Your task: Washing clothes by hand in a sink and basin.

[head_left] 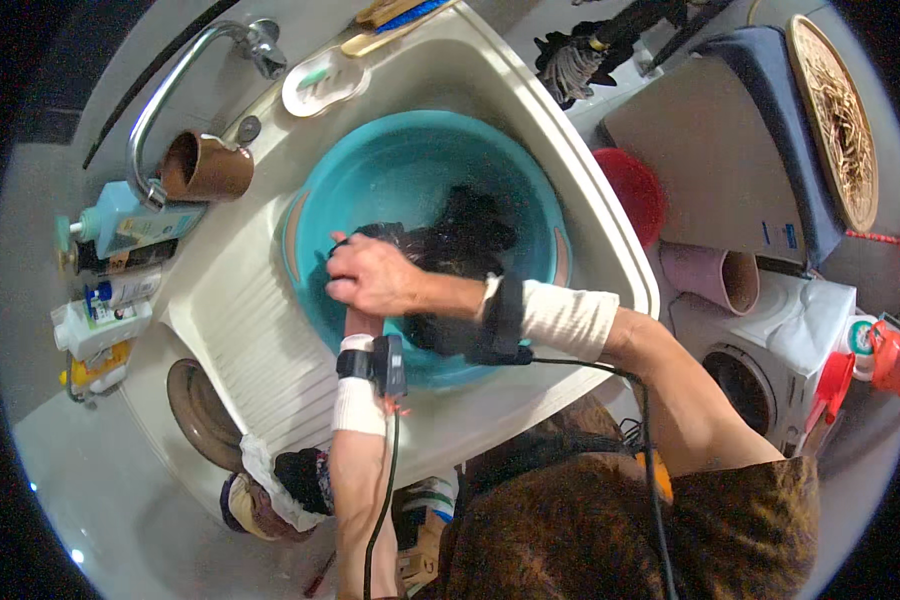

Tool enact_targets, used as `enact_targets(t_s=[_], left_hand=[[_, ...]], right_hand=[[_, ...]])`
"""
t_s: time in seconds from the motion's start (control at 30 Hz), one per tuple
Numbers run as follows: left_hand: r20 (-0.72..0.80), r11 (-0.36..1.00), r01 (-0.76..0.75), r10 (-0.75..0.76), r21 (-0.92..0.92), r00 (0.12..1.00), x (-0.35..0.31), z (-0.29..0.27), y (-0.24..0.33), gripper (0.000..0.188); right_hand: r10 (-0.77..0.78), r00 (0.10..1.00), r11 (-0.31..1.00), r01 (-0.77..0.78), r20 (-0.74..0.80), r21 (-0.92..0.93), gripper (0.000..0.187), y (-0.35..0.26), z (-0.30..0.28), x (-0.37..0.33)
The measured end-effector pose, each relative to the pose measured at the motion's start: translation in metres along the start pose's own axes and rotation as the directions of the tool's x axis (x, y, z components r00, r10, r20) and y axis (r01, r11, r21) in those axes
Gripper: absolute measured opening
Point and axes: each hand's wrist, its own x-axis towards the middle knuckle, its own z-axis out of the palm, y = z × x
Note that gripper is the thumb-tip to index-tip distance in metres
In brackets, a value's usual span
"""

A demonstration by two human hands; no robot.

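Note:
A turquoise basin (315, 170) with water in it stands inside a white sink, and a dark, wet cloth (475, 220) lies bunched in the water. My right hand (375, 277) reaches in from the right and is closed over the basin's left part, with a bit of the dark cloth showing at its knuckles. Directly under it is my left hand (363, 322), its arm rising from the lower edge. The right hand covers most of the left one, so its fingers are hidden. Both wrists wear white cuffs and black straps with cables.
The sink (270, 345) has a ribbed board at left. A curved tap (142, 130), a brown cup (208, 167), a soap dish (325, 82) and several bottles (140, 220) line its left side. At right are a red basin (630, 195), a pink bin (705, 275) and a washing machine (780, 340).

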Motion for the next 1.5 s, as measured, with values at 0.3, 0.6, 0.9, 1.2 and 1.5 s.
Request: enact_targets(t_s=[0.3,0.6,0.9,1.2,1.5], left_hand=[[0.705,0.354,0.631,0.135,-0.690,0.696,0.033,-0.040,-0.084,0.040],[0.913,-0.691,0.679,0.066,-0.248,0.402,0.072,-0.053,-0.144,0.051],[0.970,-0.733,0.664,0.028,-0.145,0.242,0.079,-0.028,-0.073,0.066],[0.706,-0.811,0.131,0.565,0.570,0.427,0.073,-0.031,-0.063,0.065],[0.767,-0.939,-0.008,0.276,0.344,0.580,0.047,-0.014,-0.075,0.045]], right_hand=[[-0.247,0.948,0.942,0.185,-0.204,-0.278,0.017,0.011,-0.009,0.031],[0.362,0.929,0.761,-0.250,0.073,-0.598,0.028,0.138,-0.089,-0.029],[0.484,0.759,0.832,-0.246,0.436,-0.497,0.023,0.183,-0.061,-0.037],[-0.054,0.999,0.992,0.054,-0.001,-0.111,0.029,-0.002,-0.029,-0.010],[-0.097,0.985,0.976,0.067,-0.139,-0.206,0.027,-0.022,-0.016,0.010]])
